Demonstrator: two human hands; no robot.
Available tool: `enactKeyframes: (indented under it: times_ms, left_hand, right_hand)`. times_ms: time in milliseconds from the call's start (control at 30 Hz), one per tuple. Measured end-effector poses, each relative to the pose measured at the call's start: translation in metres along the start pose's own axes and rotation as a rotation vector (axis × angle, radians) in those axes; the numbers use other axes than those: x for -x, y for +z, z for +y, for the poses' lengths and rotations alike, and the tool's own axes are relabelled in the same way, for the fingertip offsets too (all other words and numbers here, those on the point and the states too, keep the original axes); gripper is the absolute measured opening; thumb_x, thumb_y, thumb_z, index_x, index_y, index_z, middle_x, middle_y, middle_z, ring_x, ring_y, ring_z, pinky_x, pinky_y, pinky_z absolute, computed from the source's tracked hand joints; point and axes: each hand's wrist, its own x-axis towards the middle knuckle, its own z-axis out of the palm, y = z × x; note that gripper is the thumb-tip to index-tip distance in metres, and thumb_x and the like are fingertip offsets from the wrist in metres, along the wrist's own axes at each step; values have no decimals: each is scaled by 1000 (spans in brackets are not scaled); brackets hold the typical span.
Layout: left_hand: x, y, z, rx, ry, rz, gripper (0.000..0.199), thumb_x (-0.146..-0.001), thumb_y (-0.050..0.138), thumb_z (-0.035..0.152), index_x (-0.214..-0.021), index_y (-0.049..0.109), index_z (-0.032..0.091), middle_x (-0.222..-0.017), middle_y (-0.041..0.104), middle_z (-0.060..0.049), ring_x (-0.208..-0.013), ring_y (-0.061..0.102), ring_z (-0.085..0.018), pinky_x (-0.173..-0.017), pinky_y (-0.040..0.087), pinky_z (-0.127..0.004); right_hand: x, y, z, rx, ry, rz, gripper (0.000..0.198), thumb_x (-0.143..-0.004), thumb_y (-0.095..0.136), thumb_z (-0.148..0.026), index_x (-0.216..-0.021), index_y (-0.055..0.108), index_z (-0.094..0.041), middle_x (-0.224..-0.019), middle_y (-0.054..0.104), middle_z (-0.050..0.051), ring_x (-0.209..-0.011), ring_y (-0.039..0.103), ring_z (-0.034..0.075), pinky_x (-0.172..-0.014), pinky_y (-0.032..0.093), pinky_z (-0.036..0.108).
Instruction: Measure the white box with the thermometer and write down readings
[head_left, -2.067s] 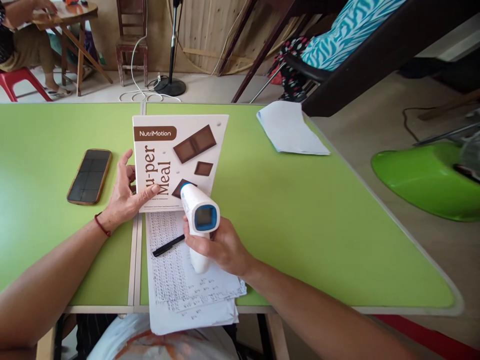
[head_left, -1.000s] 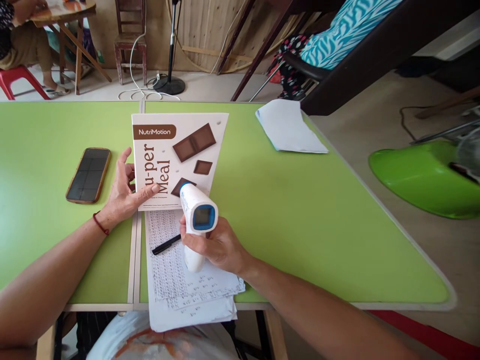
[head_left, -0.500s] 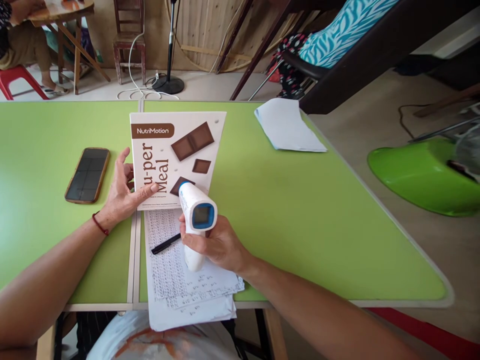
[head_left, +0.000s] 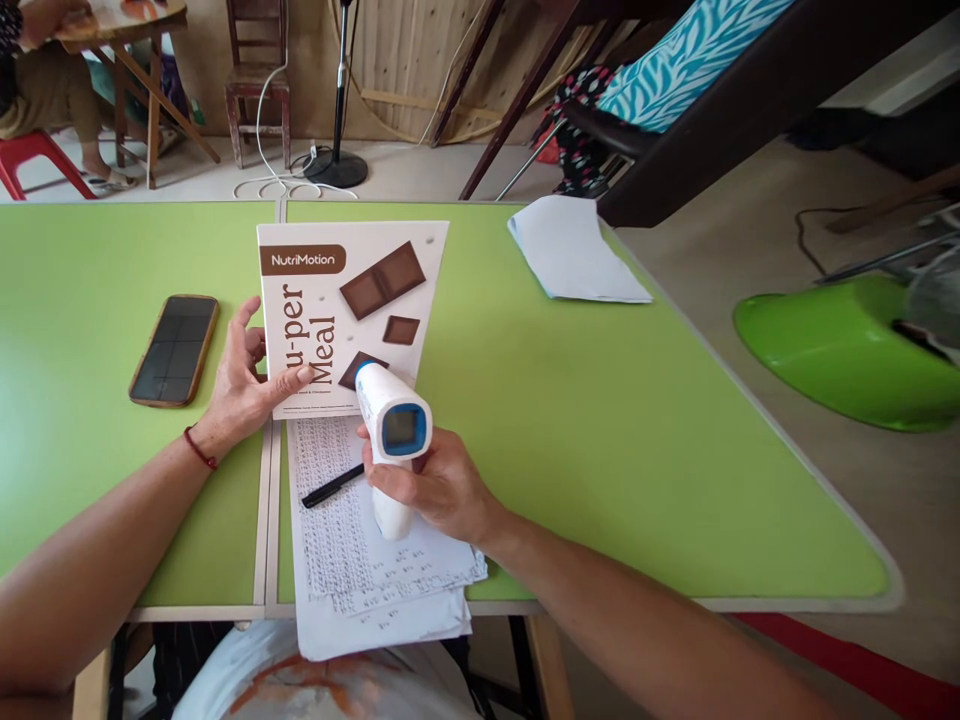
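box: a flat white box (head_left: 345, 310) with brown chocolate shapes on its smooth front looks tipped up over the shiny green table (head_left: 637, 450).
left hand (head_left: 244, 385): it grasps the box by its lower left edge, thumb flat on the front, other fingers loosely bent.
right hand (head_left: 450, 490): it is wrapped round the handle of a white plastic gun-shaped thermometer (head_left: 371, 400).
thermometer nose: at the box's lower right corner; i cannot tell if they touch.
holding well: it seems best to keep both wrists still and the nose straight at the box, with the grey square screen (head_left: 403, 430) facing the eyes. a light thumb should do, as the box may bend.
papers: thin white handwritten sheets (head_left: 337, 545) lie below the box, with a slim black pen (head_left: 330, 488) on top.
phone: a flat black phone in a brown case (head_left: 172, 350) lies left of the box.
folded paper: a creased white paper (head_left: 577, 250) lies right of the box.
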Motion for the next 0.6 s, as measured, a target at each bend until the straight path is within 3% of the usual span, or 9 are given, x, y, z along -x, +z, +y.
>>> enactKeyframes:
  times_ms: [133,233,400,600]
  left_hand:
    - [-4,-1,1,81,46,32,99,-76,90,47,-154,31,32,-124,66,-8,-112,70,-29,-92,61,-44]
    - [-10,-2,1,100,126,81,98,-74,91,47,-152,33,33,-133,63,-9,-121,66,-29,-96,60,-40]
    - [-16,-4,0,107,108,76,103,-72,90,52,-154,30,35,-138,61,-10,-124,65,-29,-101,59,-43]
    - [-14,-6,-1,51,41,2,109,-72,90,53,-157,23,36,-141,58,-11,-125,64,-33,-93,63,-43]
  right_hand:
    - [-5,-19,1,87,-232,133,23,-70,80,-35,-74,60,-24,-64,63,-4,-53,52,12,-49,47,28]
    - [-12,-49,-5,261,-358,281,21,-67,83,-30,-81,68,-24,-74,72,-1,-61,62,16,-58,54,31]
    - [-25,-92,-10,611,-197,266,44,-67,85,-32,-109,78,-24,-105,79,7,-90,73,26,-78,61,39]
    - [-41,-102,19,889,-72,196,48,-76,81,-35,-122,75,-23,-100,78,8,-85,71,27,-74,57,40]
